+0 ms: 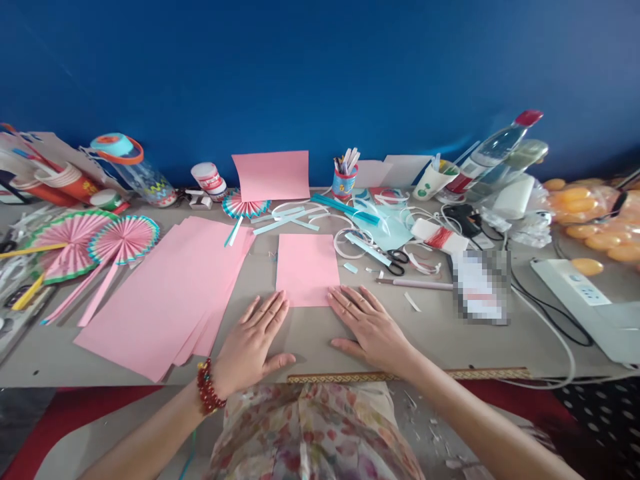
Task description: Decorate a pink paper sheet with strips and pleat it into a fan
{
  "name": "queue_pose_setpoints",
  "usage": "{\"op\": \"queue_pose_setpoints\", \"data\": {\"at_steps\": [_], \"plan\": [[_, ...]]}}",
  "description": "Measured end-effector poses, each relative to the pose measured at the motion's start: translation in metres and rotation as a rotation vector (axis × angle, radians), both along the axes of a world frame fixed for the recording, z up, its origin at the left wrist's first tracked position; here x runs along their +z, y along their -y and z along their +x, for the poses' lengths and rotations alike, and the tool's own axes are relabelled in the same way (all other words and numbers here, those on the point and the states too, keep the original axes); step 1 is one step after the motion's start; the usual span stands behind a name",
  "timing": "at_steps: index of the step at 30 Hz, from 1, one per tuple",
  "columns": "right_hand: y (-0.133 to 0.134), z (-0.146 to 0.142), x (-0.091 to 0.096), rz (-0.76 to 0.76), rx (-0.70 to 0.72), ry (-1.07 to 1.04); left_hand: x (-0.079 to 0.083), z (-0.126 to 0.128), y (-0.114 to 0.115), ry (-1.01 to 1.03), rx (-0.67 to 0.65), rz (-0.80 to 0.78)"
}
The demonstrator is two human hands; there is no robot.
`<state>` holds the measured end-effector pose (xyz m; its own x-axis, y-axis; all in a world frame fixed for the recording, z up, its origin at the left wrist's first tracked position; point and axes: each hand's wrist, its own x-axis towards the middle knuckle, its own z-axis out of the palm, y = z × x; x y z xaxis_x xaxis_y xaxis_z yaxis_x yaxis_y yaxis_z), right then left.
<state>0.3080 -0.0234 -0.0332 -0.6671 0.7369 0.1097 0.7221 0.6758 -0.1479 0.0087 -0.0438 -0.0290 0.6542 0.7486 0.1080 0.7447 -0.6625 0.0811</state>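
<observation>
A pink sheet of paper (pixel 307 268) lies flat on the desk in front of me. My left hand (pixel 255 337) rests palm down with fingers stretched out, its fingertips touching the sheet's lower left corner. At the lower right corner, the fingertips of my right hand (pixel 367 323) lie on the paper, also flat and spread. Nothing is held in either hand. To the left is a stack of larger pink sheets (pixel 160 287). Beyond the small sheet stands an upright pink card (pixel 274 175), with a pleated pink paper fan (pixel 246 205) before it.
Two more pleated fans, one blue-edged (pixel 124 240), lie far left. Scissors (pixel 395 260), a pen (pixel 425 285), blue paper strips (pixel 345 209) and red thread (pixel 443 237) are right of centre. A power strip (pixel 575 287) and plastic bottle (pixel 493 153) stand farther right. A blue wall (pixel 320 73) closes the back.
</observation>
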Motion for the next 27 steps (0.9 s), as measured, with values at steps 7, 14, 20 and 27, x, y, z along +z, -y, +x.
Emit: {"op": "queue_pose_setpoints", "data": {"at_steps": [7, 14, 20, 27], "plan": [[-0.013, -0.034, 0.022, -0.007, -0.102, -0.129, -0.001, 0.000, 0.002, 0.171, 0.085, -0.037], [-0.032, -0.055, 0.026, -0.195, -0.112, -0.247, 0.005, 0.000, 0.013, 0.753, 0.437, -0.041], [-0.017, -0.054, 0.030, -0.351, -0.206, -0.801, 0.015, 0.024, 0.012, 0.859, 0.357, -0.370], [-0.002, -0.070, 0.036, -0.242, -0.086, -0.908, 0.034, 0.053, -0.015, 0.827, 0.184, 0.037]]}}
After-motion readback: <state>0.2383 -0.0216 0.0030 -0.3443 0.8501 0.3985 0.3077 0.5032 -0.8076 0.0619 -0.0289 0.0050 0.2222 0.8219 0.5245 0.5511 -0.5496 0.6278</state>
